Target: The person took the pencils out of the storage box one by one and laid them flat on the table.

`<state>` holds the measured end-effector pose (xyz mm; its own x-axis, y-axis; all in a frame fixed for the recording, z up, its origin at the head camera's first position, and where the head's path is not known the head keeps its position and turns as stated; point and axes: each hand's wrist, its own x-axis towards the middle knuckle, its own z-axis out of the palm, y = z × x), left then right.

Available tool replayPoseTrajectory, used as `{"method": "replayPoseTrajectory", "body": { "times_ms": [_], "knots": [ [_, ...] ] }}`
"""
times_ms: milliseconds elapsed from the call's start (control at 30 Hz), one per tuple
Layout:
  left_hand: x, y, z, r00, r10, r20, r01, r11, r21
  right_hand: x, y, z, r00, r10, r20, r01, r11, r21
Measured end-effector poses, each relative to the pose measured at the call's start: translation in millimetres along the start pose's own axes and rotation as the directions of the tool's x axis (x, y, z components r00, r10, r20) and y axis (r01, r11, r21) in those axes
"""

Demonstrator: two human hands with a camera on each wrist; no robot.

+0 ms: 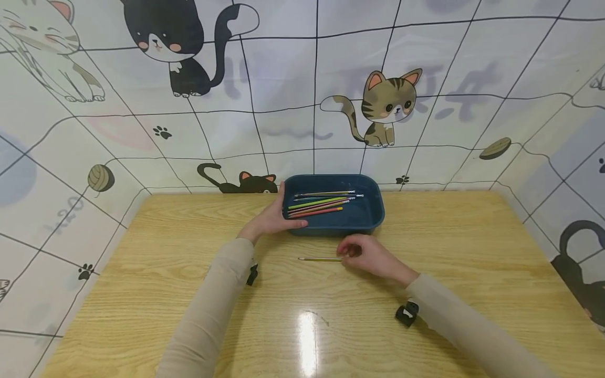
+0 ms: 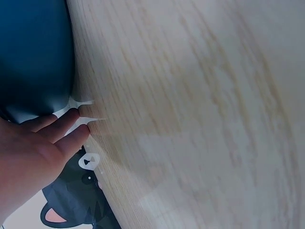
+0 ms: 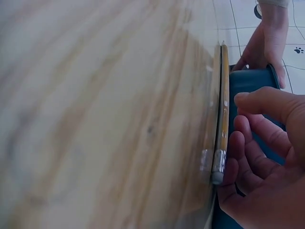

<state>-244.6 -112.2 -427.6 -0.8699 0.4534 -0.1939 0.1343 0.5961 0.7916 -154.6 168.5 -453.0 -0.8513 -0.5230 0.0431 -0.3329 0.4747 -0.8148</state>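
Note:
A dark blue plastic tray (image 1: 364, 218) stands near the table's back edge with several pencils (image 1: 321, 202) lying inside its left part. My left hand (image 1: 274, 215) holds the tray's left front corner, its thumb over the rim and its fingers along the outer wall; the left wrist view shows those fingers (image 2: 64, 126) spread below the tray. In front of the tray a yellow pencil (image 1: 319, 259) lies on the table, eraser end to the right. My right hand (image 1: 368, 256) is beside that end, fingers loosely bent; in the right wrist view the thumb stays apart from the pencil (image 3: 223, 109).
The wooden table (image 1: 189, 220) meets a white cloth backdrop (image 1: 283, 126) printed with cats along its back and sides. Black wrist cameras (image 1: 407, 313) hang below both sleeves. Light reflects off the tabletop near the front.

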Motion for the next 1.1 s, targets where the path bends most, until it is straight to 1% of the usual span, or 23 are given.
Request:
{"method": "replayPoseTrajectory", "body": {
  "times_ms": [133,400,567,800,933,1100],
  "knots": [
    [1.0,-0.7,0.3,1.0,0.003,-0.003,-0.003,1.0,-0.001,-3,-3,-3,1.0,0.016,0.013,-0.016,1.0,0.014],
    [1.0,-0.9,0.0,1.0,0.005,-0.007,-0.005,1.0,0.001,-6,-13,-12,0.999,-0.036,0.02,0.035,0.999,0.04],
    [0.7,-0.3,-0.4,1.0,0.005,-0.008,-0.005,1.0,-0.001,-5,-21,-19,0.997,-0.07,-0.021,0.071,0.996,0.046],
    [1.6,-0.3,-1.2,1.0,0.018,-0.007,-0.018,1.0,-0.016,-1,-29,-33,0.988,-0.125,-0.092,0.13,0.99,0.051],
    [1.3,-0.2,-1.2,1.0,0.017,-0.003,-0.017,1.0,-0.021,5,-29,-41,0.985,-0.129,-0.115,0.134,0.99,0.039],
    [0.9,-1.3,-0.6,1.0,0.017,-0.004,-0.017,1.0,-0.023,15,-26,-50,0.988,-0.107,-0.11,0.11,0.994,0.021]
  ]
}}
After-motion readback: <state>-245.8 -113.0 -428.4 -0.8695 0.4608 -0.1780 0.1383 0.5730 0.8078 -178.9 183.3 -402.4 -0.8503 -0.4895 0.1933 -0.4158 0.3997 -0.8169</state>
